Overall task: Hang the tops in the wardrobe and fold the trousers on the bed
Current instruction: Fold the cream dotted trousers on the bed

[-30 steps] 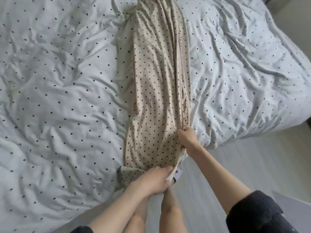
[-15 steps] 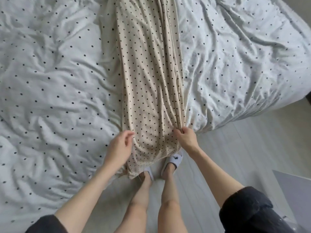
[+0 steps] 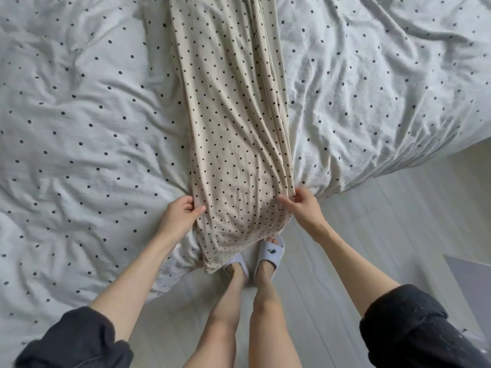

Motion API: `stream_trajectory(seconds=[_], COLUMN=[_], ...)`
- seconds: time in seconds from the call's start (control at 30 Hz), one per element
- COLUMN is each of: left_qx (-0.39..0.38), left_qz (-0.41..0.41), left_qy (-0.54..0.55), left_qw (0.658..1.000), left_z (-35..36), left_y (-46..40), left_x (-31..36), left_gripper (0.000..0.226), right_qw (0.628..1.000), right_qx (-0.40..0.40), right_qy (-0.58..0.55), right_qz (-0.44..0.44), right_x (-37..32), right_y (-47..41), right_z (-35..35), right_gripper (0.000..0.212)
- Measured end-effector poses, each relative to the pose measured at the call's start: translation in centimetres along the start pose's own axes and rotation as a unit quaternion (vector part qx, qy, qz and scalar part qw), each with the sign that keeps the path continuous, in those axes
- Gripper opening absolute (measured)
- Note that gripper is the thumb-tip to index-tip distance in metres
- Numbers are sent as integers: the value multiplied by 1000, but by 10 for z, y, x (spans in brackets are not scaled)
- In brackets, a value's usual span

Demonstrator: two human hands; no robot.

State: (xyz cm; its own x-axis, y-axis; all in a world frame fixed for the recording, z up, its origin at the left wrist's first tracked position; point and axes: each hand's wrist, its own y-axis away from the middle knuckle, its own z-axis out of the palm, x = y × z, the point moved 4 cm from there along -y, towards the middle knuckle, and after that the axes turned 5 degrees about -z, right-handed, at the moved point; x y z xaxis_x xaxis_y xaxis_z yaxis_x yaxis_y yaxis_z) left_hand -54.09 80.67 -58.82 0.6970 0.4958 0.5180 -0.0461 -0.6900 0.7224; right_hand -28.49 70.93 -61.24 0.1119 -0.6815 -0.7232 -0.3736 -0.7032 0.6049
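Observation:
Beige trousers (image 3: 233,123) with black dots lie lengthwise down the middle of the bed (image 3: 79,128), their near end hanging over the bed's edge. My left hand (image 3: 179,217) pinches the trousers' left edge near that end. On the opposite side, my right hand (image 3: 303,205) pinches the right edge at about the same height. The far end of the trousers runs out of the top of the view.
The bed carries a crumpled white duvet with black dots (image 3: 385,88). Pale floor (image 3: 372,235) lies to the right and below, where my feet in white slippers (image 3: 271,253) stand against the bed. A grey object's corner (image 3: 470,282) shows at the right edge.
My left hand moved from the trousers' bottom hem up to the left edge and took hold there. The right hand kept its grip. The view has shifted down.

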Motion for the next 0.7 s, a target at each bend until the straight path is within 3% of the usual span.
stream_trajectory(seconds=[0.07, 0.13, 0.23, 0.53, 0.7], left_qx=[-14, -34, -67, -130, -145], left_qz=[-13, -20, -51, -95, -105], left_qy=[1, -1, 7, 27, 49], left_qw=[1000, 999, 996, 987, 983], left_z=[2, 7, 15, 24, 26], left_y=[-1, 0, 7, 32, 57], left_x=[-7, -12, -21, -32, -33], left_gripper=[8, 20, 7, 11, 13], right_qw=[1000, 999, 998, 990, 986], right_qx=[-17, -30, -44, -109, -153], right_qy=[-9, -13, -26, -57, -10], right_qz=[8, 19, 35, 72, 71], right_x=[7, 14, 23, 30, 25], right_y=[-2, -5, -5, 21, 44], right_z=[4, 7, 9, -1, -4], right_gripper=[34, 26, 14, 10, 18])
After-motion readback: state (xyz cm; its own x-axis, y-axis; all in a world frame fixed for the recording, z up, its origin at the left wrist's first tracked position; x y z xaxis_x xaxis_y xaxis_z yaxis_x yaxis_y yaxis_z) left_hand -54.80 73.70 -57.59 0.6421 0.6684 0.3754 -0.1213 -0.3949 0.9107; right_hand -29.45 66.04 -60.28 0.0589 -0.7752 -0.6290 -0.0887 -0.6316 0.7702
